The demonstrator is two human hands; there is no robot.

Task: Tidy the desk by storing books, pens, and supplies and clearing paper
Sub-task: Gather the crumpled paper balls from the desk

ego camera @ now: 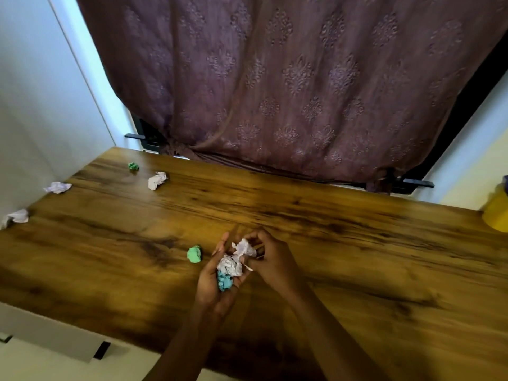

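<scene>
Here, your left hand (211, 283) cupping two crumpled papers (228, 267), your right hand (272, 257) pinching a white wad (245, 248) above them, green wad (194, 254) just left.

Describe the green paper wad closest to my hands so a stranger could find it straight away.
Start at the wooden desk below the maroon curtain. Near its middle, just left of the left hand, lies a green paper wad. The other loose green wad sits in the far left corner.

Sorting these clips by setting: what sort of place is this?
Probably a room at home: a wooden desk, a patterned curtain hanging behind it, crumpled paper scattered on top.
</scene>
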